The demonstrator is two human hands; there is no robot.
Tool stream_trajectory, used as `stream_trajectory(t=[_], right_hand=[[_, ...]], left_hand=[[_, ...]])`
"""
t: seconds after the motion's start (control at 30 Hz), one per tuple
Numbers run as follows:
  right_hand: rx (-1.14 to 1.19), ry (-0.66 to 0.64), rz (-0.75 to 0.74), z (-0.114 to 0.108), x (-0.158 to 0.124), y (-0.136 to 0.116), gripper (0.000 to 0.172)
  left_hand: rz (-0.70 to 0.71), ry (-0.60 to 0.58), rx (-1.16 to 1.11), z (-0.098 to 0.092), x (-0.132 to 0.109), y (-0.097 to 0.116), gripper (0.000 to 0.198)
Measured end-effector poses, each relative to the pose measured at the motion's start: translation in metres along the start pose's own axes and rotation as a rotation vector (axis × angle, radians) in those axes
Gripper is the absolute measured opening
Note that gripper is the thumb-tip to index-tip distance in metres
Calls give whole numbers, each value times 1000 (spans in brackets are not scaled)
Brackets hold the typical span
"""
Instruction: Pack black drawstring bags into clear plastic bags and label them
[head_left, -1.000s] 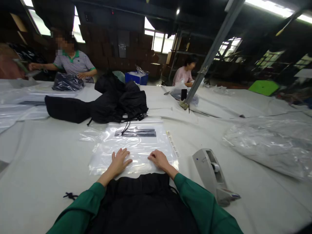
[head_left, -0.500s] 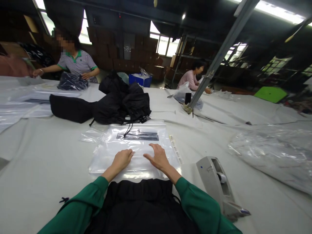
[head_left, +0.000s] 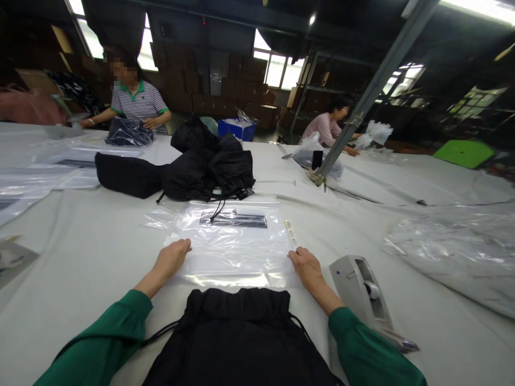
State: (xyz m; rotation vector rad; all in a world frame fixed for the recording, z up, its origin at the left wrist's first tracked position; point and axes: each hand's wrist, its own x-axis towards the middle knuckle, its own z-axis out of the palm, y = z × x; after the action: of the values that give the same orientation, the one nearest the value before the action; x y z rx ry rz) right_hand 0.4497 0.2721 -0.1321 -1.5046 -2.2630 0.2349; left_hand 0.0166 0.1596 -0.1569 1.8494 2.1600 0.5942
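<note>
A clear plastic bag (head_left: 237, 252) printed with a dark text block lies flat on a stack of similar ones. My left hand (head_left: 173, 258) is closed on its left edge. Across from it, my right hand (head_left: 308, 265) pinches the right edge, close to the lower end of a strip of barcode stickers (head_left: 290, 234). Nearest me, below both hands, a black drawstring bag (head_left: 241, 338) lies flat with its gathered top toward the plastic. One of its cords runs over my left sleeve.
A tape dispenser (head_left: 358, 289) stands right of my right hand. Black drawstring bags (head_left: 209, 166) are heaped beyond the plastic. A metal post (head_left: 362, 107) rises from the table, and plastic sheeting (head_left: 454, 252) lies at right. Two co-workers (head_left: 139, 104) work across the table.
My hands have moved apart from the middle of the plastic to its two side edges. The right hand has gone from open to closed. A far co-worker now lifts some plastic.
</note>
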Motion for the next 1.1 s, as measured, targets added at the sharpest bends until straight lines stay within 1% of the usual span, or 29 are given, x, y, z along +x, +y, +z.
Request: stream_trajectory(t=[0.13,0.23,0.3,0.4,0.47,0.57,0.63,0.7,0.8,0.83,0.87,0.9,0.93,1.0,1.03,1.1], right_hand=[[163,71,126,1,-7,10,15],[347,113,237,1,-5,12,9],[498,115,323,1,-3,12,14],[743,63,416,2,-2,10,20],[879,11,441,4,-4,5,18],[1009,-69,440,7,-10,-5,19],[1067,-115,423,9,-13,-13,24],[1107,-145,398,6,-15,-18,31],[1111,-130,346,-5,-11,-19,37],[1091,-108,322,-9,-10,-19,37],[1059,-80,295,-13,-9,-18,37],[1014,-52,265,-16,-10,-17,36],[958,-30,234,-18,-12,-16,34],[835,-30,167,-16,-22,-13,28],[776,-52,134,-14,-31,-12,25],[675,-111,84,-7,-53,-11,21]], left_hand=[[-112,52,-155,-1,-8,-14,10],[-222,124,-344,-5,-10,-20,11],[-302,170,-511,-8,-6,-22,10],[-392,205,-803,-16,2,-22,8],[-417,200,-982,-21,6,-21,11],[-406,141,-1173,-29,5,-16,17],[-379,95,-1240,-34,-1,-10,20],[-340,64,-1261,-39,-7,-2,22],[-270,36,-1223,-47,-14,6,26],[-215,33,-1137,-49,-16,7,28],[-127,33,-995,-49,-17,6,30],[-12,29,-807,-47,-19,5,29],[120,12,-591,-43,-21,2,27],[349,-82,-196,-29,-28,-3,22],[408,-143,-84,-20,-34,-5,19],[432,-237,20,-3,-50,-7,17]])
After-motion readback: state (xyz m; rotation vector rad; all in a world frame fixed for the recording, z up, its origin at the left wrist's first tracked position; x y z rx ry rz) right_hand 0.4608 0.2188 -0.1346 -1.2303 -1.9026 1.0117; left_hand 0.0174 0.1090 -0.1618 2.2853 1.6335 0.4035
